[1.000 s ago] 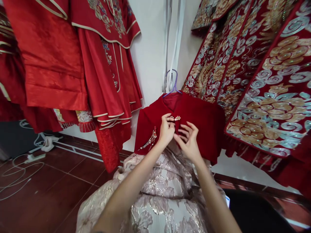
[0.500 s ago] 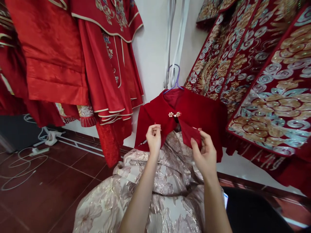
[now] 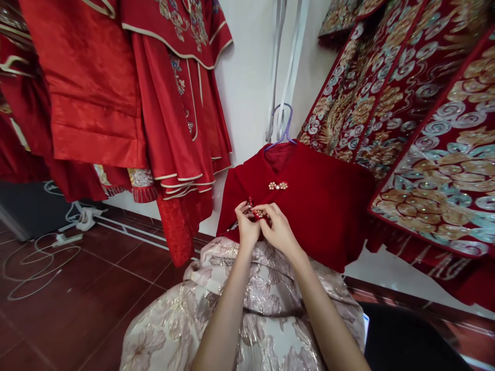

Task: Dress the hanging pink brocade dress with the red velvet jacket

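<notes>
A dark red velvet capelet (image 3: 313,211) hangs on a purple hanger (image 3: 285,131) in front of me. Its upper clasp (image 3: 278,185), beaded in gold and pearl, is joined across the front. Lower down, my left hand (image 3: 248,226) pinches the left front edge beside a second beaded clasp. My right hand (image 3: 279,229) grips the other half of this lower clasp (image 3: 258,213), with fingertips touching my left hand's. Whether the two halves are hooked together is hidden by the fingers. Pale floral brocade fabric with a metallic sheen (image 3: 270,299) spreads below my hands.
Red garments with cream piping (image 3: 170,129) hang at the left. Heavily embroidered red and gold garments (image 3: 433,154) hang at the right. White cables (image 3: 42,268) lie on the tiled floor by a metal rack base (image 3: 131,234). A black surface (image 3: 406,335) is at lower right.
My right hand has moved left to meet my left hand, drawing the capelet's right front panel across. Its folded-back corner now lies flat, and the opening under the upper clasp has closed.
</notes>
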